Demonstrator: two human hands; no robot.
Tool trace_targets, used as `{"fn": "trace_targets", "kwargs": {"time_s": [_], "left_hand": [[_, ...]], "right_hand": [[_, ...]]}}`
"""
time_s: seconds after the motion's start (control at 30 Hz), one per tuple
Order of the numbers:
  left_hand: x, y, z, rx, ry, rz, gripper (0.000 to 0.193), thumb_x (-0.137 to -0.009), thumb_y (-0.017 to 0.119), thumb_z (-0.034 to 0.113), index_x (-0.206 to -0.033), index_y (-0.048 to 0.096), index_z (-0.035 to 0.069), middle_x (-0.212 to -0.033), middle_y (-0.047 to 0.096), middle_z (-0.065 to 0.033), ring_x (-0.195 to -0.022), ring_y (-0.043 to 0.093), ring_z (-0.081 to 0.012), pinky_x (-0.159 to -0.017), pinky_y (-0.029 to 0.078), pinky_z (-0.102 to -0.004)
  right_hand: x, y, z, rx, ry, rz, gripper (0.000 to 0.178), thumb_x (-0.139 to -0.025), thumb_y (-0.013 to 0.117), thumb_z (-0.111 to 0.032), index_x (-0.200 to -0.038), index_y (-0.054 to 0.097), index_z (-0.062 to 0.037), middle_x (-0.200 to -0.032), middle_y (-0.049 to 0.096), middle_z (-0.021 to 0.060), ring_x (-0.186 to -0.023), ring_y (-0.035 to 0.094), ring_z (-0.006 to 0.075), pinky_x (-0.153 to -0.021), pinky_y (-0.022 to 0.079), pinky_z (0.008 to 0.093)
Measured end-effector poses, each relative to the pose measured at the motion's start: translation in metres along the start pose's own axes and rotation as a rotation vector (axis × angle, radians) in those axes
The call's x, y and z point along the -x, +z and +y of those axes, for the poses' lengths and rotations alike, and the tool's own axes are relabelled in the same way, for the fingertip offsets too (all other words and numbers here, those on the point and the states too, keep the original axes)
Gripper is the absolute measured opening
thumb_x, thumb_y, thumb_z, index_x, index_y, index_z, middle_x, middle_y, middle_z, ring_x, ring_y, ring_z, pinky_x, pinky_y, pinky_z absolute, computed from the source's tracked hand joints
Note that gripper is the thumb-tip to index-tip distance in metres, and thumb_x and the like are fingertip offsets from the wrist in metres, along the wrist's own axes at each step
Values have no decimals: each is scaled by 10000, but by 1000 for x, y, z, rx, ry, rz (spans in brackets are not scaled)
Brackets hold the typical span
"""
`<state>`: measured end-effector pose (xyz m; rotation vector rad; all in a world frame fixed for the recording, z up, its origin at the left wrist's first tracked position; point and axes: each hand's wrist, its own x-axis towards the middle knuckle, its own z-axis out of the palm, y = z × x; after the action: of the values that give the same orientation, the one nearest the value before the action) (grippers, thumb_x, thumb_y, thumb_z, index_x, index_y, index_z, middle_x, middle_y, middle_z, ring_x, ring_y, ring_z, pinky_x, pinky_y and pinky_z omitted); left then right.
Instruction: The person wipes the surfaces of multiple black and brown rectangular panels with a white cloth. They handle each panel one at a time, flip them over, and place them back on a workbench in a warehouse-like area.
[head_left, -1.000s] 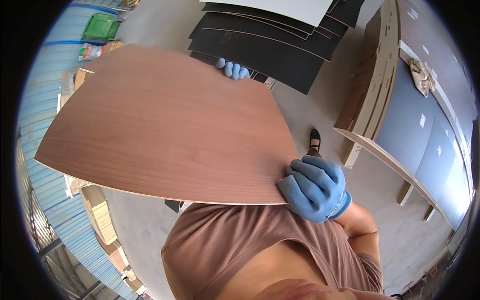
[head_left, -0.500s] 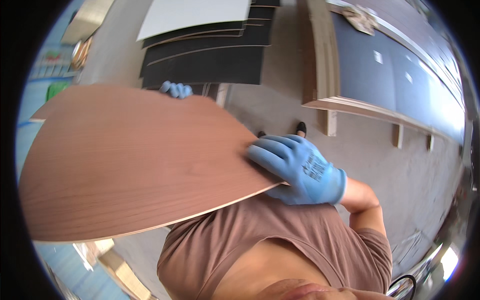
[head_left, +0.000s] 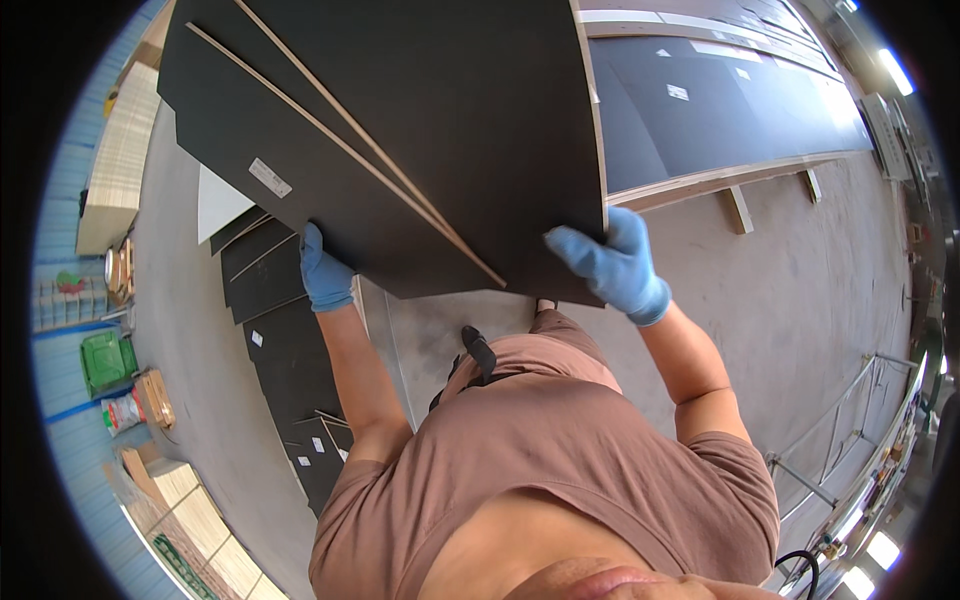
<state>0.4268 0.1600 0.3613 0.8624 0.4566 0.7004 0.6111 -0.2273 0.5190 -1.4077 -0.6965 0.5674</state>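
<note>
I hold a large black board (head_left: 400,130) up in front of me, its dark face toward me and thin pale strips running slantwise across it. My left hand (head_left: 325,268), in a blue glove, grips its lower edge at the left. My right hand (head_left: 612,262), also gloved in blue, grips the lower right corner, where the pale board edge shows. The board hides most of the floor ahead.
Black panels (head_left: 285,350) and a white sheet (head_left: 220,200) lie on the concrete floor to my left. Long dark panels (head_left: 720,110) rest on wooden supports at the right. A green crate (head_left: 105,360) and a pale board stack (head_left: 120,150) stand far left. A metal railing (head_left: 850,450) is at the lower right.
The board showed its reddish-brown wood face lying nearly flat; now its black face fills the upper view. My left hand has come from the far edge to the lower left edge.
</note>
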Motion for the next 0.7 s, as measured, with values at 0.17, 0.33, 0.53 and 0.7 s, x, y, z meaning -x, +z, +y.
{"fn": "trace_targets", "kwargs": {"time_s": [0.17,0.33,0.53,0.7], "left_hand": [[-34,103,-65,183,-105,-213,828,-976,731,486,-1598,399,53,-1615,449,-128,-1470,427,-361,-1220,355,-557],[-51,159,-122,267,-198,-231,807,-981,740,452,-1592,406,43,-1607,453,-128,-1457,439,-356,-1215,363,-555],[-49,154,-147,30,-267,65,676,-991,746,366,-1535,503,45,-1526,549,-123,-1362,547,-320,-1146,462,-495],[-49,157,-182,-73,-317,75,611,-959,788,304,-1458,587,13,-1426,638,-117,-1264,627,-276,-1104,507,-432]], "right_hand": [[5,-109,-28,108,-67,94,136,-963,721,-19,-1087,724,37,-931,691,-13,-873,577,69,-779,519,275],[8,-200,-49,246,-102,316,50,-946,747,-26,-939,728,20,-817,651,-29,-765,550,61,-692,488,260],[1,-250,-42,788,-416,601,63,-938,751,-8,-973,749,44,-837,727,66,-724,648,133,-689,531,283],[-34,-312,6,1391,-601,541,484,-870,672,-11,-1353,669,-36,-1410,678,143,-1175,707,333,-965,570,375]]}}
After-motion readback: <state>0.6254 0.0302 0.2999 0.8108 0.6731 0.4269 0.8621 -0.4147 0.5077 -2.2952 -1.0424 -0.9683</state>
